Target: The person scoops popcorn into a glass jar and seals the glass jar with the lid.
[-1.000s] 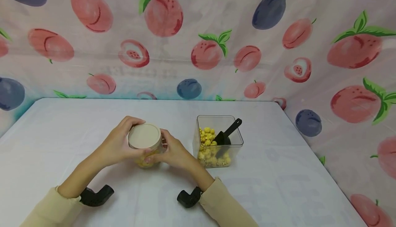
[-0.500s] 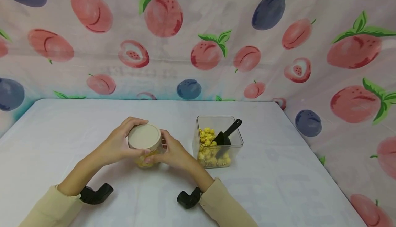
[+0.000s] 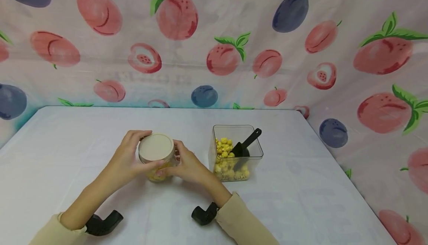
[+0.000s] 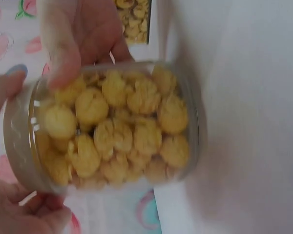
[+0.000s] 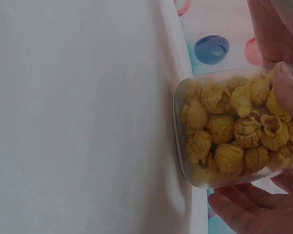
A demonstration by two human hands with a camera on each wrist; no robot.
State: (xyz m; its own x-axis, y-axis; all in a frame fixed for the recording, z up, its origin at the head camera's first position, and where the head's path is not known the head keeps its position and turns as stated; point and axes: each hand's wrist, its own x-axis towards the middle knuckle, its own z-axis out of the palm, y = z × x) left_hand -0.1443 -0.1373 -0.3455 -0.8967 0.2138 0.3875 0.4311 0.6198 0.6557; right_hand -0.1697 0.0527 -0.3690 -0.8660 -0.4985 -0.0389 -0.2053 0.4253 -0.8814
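Note:
A clear jar (image 4: 112,131) of yellow popcorn stands upright on the white-covered table in the head view. Its round cream lid (image 3: 156,147) sits on the mouth. My left hand (image 3: 128,159) spans the lid from the left, fingers at its far edge and thumb across its near side. Lower down, my right hand (image 3: 188,166) grips the jar body from the right, thumb in front and fingers behind. Popcorn pieces press against the jar wall in both wrist views. The right hand's fingers are partly hidden behind the jar in the head view.
Right of the jar stands a clear square container (image 3: 214,152) partly filled with popcorn (image 3: 224,146). A black scoop (image 3: 250,139) leans in it, handle up to the right. Fruit-print cloth (image 3: 184,59) hangs behind the table (image 3: 301,200).
My left hand has turned a little around the lid, its fingertips shifting left and its wrist dropping nearer the camera. The right hand and the jar stay in place.

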